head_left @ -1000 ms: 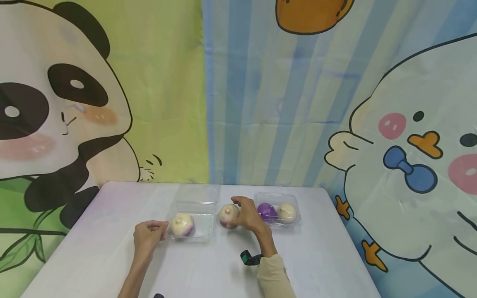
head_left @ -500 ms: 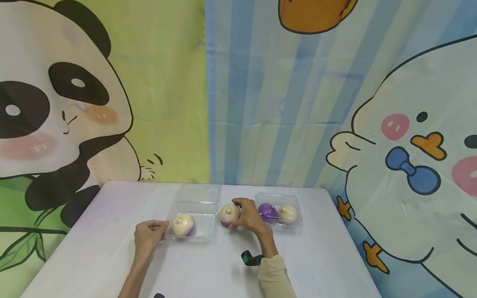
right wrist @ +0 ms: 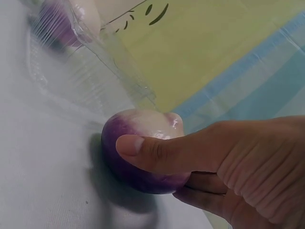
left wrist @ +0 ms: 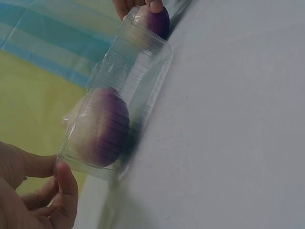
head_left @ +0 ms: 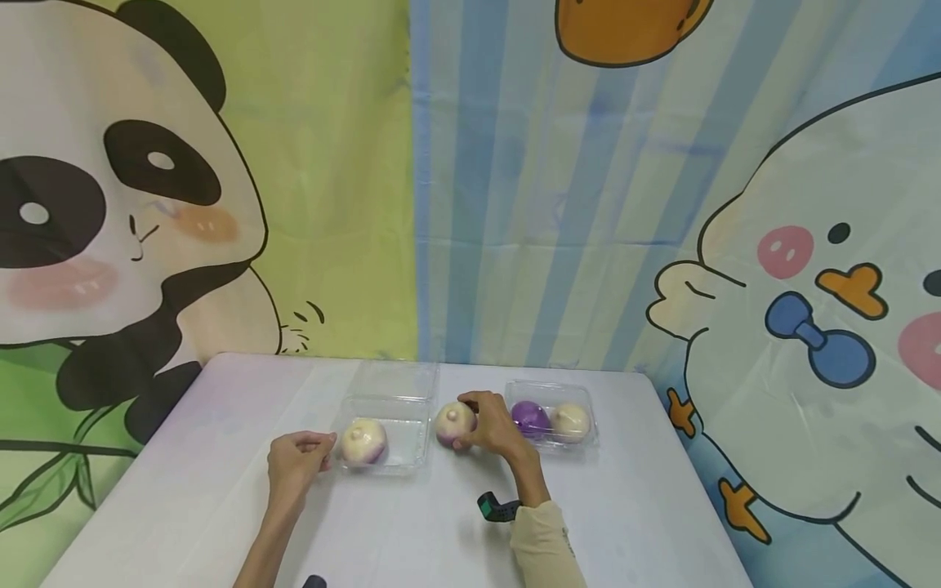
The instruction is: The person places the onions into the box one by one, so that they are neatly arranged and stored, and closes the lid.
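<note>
A clear plastic clamshell box [head_left: 403, 447] lies with its lid raised toward the wall, and a white-and-purple turnip [head_left: 363, 441] sits in its left half. My left hand [head_left: 297, 465] pinches the box's left rim between thumb and fingers, as the left wrist view shows. Just right of the box, my right hand [head_left: 496, 425] grips a second turnip [right wrist: 143, 157], thumb on the near side and fingers behind. That turnip is low over the table, with its shadow [right wrist: 119, 200] beneath it.
Right of my right hand stands another clear box [head_left: 586, 400] holding a purple ball-shaped vegetable [head_left: 530, 418] and a pale one [head_left: 569, 422]. All stand on a white table [head_left: 412, 531], backed by a cartoon-printed curtain [head_left: 515, 204]. A dark object [head_left: 314, 581] shows at the front edge.
The head view has shifted slightly. Both hands, the turnips and the boxes keep the same places relative to one another.
</note>
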Motion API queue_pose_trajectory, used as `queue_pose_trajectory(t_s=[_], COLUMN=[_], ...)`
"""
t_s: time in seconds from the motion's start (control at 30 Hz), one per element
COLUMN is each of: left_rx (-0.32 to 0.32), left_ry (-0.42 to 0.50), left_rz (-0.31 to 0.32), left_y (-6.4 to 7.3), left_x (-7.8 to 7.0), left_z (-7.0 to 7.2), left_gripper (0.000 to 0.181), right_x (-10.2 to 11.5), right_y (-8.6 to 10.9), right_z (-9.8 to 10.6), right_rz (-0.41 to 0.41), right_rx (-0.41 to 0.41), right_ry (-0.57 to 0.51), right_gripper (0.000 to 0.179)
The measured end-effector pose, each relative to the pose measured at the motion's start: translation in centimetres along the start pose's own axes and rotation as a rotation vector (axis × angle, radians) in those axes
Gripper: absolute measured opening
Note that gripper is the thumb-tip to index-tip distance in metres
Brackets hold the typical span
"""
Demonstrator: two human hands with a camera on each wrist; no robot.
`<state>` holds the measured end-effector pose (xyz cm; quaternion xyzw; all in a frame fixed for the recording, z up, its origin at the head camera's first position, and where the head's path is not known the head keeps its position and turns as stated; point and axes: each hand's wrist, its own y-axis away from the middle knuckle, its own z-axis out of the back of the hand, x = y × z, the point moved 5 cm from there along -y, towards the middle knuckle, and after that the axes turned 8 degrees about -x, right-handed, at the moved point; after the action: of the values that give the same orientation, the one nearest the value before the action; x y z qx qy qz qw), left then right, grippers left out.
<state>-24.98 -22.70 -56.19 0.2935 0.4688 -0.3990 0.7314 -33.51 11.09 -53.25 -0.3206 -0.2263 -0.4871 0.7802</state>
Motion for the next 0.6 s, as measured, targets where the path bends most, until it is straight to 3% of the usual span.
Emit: queue_pose_trajectory(t_s=[0.6], left_rx=[0.0], left_ry=[0.007], left_rz=[-0.013], left_y=[-0.01], left_x=[-0.07], left_z=[-0.05], left_gripper=[0.027], right_x=[-0.1], right_y=[0.01], right_z=[0.29], right_rz=[-0.044], right_rx=[-0.012], right_ry=[-0.091], right_gripper=[0.078])
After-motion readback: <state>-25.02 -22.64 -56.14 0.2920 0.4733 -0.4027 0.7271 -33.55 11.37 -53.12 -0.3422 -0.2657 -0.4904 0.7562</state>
